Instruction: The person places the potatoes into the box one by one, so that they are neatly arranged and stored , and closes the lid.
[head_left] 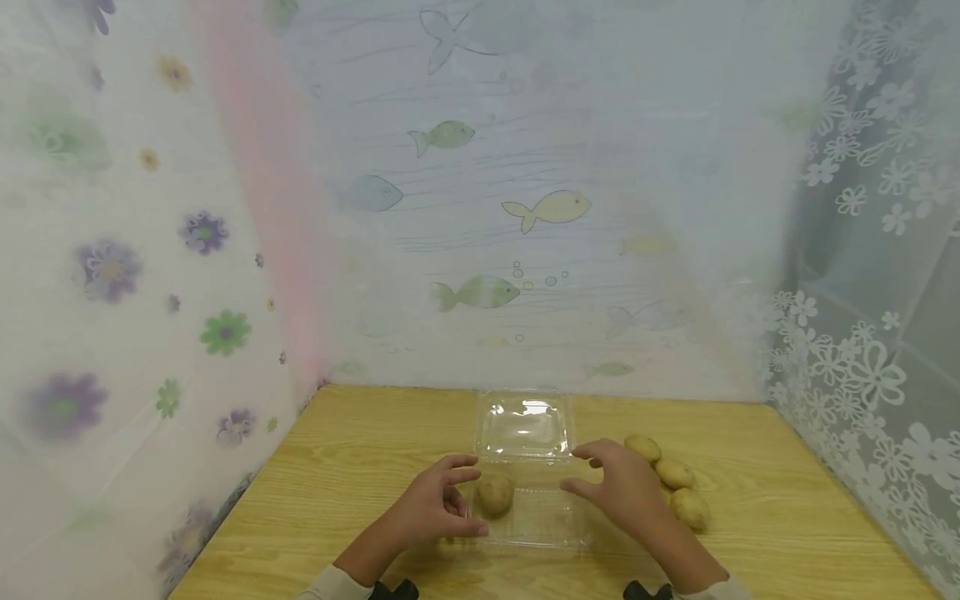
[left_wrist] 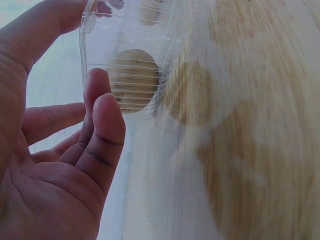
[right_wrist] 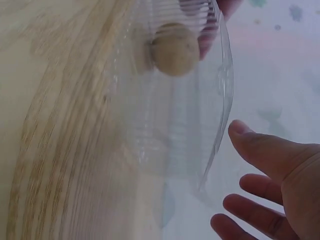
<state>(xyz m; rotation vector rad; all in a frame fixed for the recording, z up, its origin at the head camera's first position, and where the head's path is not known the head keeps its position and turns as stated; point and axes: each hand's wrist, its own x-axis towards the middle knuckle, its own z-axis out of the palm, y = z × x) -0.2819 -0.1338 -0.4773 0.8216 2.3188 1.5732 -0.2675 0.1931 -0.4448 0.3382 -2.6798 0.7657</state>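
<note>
A clear plastic clamshell container point(head_left: 542, 523) lies on the table with its lid point(head_left: 525, 425) swung back. Inside, against the left wall, sits one potato point(head_left: 495, 495), also seen through the ribbed plastic in the left wrist view point(left_wrist: 134, 80). My left hand point(head_left: 431, 504) holds the container's left side, the thumb near the front corner and some fingers curled against the wall. On the other side my right hand point(head_left: 626, 487) hovers by the right rim, thumb and fingers spread and holding nothing. In the right wrist view its thumb point(right_wrist: 260, 145) is just off the rim.
Several loose potatoes point(head_left: 675, 473) lie on the wooden table point(head_left: 360, 442) just right of my right hand, partly hidden by it. Printed curtains with fish point(head_left: 547, 208) and flowers point(head_left: 225, 332) hang around the table's back and sides.
</note>
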